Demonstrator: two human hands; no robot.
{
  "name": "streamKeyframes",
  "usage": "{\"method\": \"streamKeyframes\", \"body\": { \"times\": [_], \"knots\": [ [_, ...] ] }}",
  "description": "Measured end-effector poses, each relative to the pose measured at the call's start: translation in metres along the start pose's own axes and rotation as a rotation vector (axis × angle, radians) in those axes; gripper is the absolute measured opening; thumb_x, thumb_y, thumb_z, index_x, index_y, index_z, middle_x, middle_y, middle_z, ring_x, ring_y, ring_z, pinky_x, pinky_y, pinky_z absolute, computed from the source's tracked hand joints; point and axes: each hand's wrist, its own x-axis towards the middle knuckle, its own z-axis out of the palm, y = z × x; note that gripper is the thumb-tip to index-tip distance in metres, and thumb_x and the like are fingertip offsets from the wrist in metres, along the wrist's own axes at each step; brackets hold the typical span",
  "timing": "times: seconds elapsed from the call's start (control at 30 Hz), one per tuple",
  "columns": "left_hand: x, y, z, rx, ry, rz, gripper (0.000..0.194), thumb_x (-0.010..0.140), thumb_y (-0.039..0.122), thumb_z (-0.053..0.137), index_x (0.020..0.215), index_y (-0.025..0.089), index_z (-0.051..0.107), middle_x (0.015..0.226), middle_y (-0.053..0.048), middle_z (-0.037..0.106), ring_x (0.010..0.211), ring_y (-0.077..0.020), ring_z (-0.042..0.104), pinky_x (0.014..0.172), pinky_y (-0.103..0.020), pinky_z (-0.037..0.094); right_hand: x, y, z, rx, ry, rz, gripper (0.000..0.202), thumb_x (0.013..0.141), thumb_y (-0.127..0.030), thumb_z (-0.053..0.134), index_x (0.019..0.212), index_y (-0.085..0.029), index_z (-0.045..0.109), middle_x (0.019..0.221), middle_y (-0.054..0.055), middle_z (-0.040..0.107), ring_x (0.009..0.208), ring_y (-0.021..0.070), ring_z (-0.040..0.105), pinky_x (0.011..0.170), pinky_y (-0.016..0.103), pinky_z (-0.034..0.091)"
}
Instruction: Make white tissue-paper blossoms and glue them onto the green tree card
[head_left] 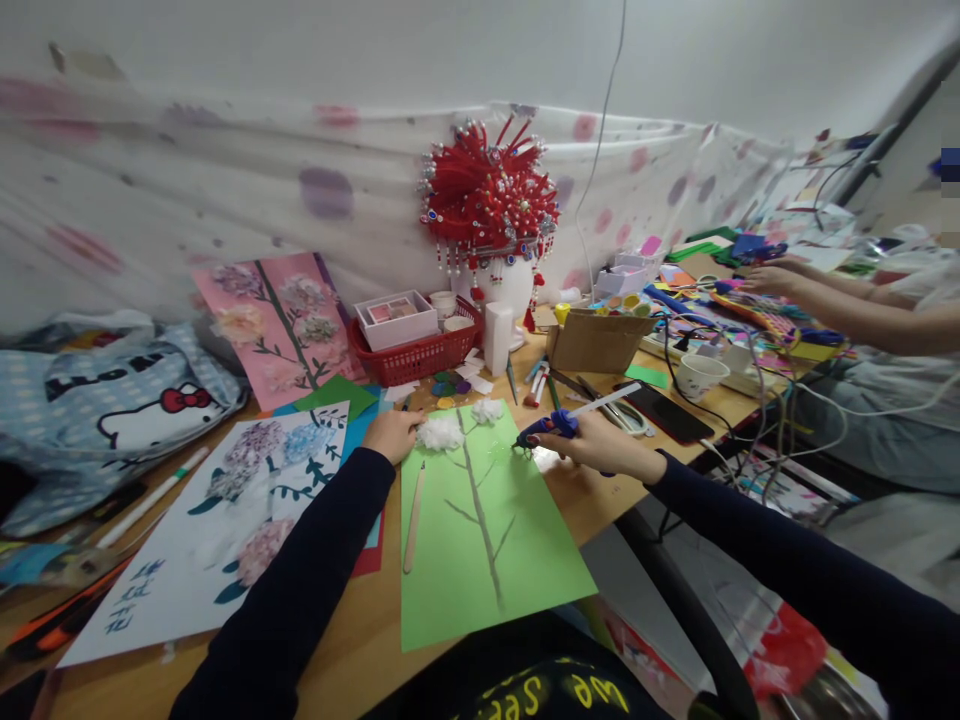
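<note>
A light green sheet of paper (pixel 517 560) lies in front of me, with a dark branching stem drawn on it. Two fluffy white paper flowers (pixel 439 433) sit near its top. My left hand (pixel 391 436) rests at the sheet's upper left edge, fingers laid down beside the larger flower. Wrapped around a blue glue gun (pixel 553 426) is my right hand (pixel 600 448); a long white glue stick (pixel 606 399) pokes out of the gun's back. The nozzle points down at the sheet's right edge, near shiny clear marks. A wooden stick (pixel 414 520) lies on the sheet's left side.
Left are a flower picture on white paper (pixel 172 540), a pink one (pixel 247 370) and a fabric bag (pixel 135 400). Behind stand a red basket (pixel 420 360), a red beaded headdress (pixel 491 190) and a cardboard box (pixel 592 342). Right: phone (pixel 667 412), paper cup (pixel 701 375), cables, another person's arms (pixel 832 300).
</note>
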Motion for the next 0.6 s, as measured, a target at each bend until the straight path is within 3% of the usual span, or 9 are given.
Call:
{"method": "streamKeyframes", "body": {
  "times": [0.17, 0.37, 0.6],
  "knots": [
    [-0.0003, 0.0, -0.001, 0.001, 0.0, -0.011, 0.04, 0.081, 0.017, 0.043, 0.112, 0.025, 0.068, 0.108, -0.006, 0.07, 0.098, -0.0252, 0.064, 0.082, -0.033, 0.049, 0.003, 0.0025, 0.0019, -0.044, 0.022, 0.018, 0.048, 0.084, -0.057, 0.046, 0.097, -0.017, 0.07, 0.065, 0.003, 0.064, 0.059, 0.0152, 0.056, 0.054, 0.024, 0.038],
    [-0.0002, 0.0006, -0.0024, -0.033, -0.014, -0.002, 0.041, 0.08, 0.016, 0.043, 0.112, 0.024, 0.068, 0.113, -0.005, 0.068, 0.101, -0.0257, 0.063, 0.086, -0.034, 0.048, 0.0052, 0.003, 0.0022, -0.025, 0.051, -0.062, 0.044, 0.085, -0.053, 0.048, 0.105, -0.02, 0.069, 0.082, 0.005, 0.069, 0.073, 0.0187, 0.06, 0.059, 0.024, 0.041],
    [-0.001, 0.0013, -0.0029, -0.028, -0.002, -0.001, 0.041, 0.081, 0.015, 0.043, 0.112, 0.023, 0.068, 0.11, -0.007, 0.069, 0.099, -0.0256, 0.064, 0.086, -0.033, 0.048, 0.0046, 0.0016, 0.0006, -0.102, 0.073, 0.034, 0.048, 0.084, -0.058, 0.047, 0.093, -0.017, 0.071, 0.063, 0.005, 0.066, 0.058, 0.0158, 0.057, 0.051, 0.024, 0.036]
  ]
}}
